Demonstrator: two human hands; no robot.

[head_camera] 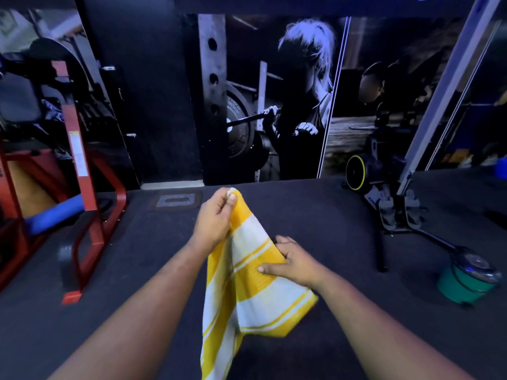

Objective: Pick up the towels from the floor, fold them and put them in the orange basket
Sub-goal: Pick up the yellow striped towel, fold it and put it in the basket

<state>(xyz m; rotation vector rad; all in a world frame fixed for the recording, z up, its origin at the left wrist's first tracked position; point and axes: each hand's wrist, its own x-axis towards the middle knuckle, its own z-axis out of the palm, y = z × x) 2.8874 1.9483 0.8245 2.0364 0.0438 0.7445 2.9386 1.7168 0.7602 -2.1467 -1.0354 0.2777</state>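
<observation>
The towel (247,283) runs out of the picture at the bottom edge, so its full length cannot be seen, and its lower right corner is smeared by motion blur. It is soft woven cloth in broad yellow and white bands with thin yellow pinstripes, hanging in loose vertical folds above the dark floor (315,215). The left hand (215,218) pinches the top corner between thumb and curled fingers; the corner itself is mostly hidden inside that grip. The right hand (293,263) grasps the cloth lower down at its right edge, thumb laid across the front and fingers curled behind, where they are out of sight. Both forearms are bare and enter from the lower corners.

The floor looks like matte, slightly grainy rubber matting. On the left stands a red steel frame (82,204) of angular tubing, cut off by the picture's edge, with a blue foam roller (55,213) lying through it. On the right a teal bucket (463,286) with a shiny metal lid sits near the base of a slanted grey metal post (439,105), beside a dark wheel with a yellow rim (356,172). The back wall carries a large, dim mural (288,100) of a weightlifter; its detail is murky.
</observation>
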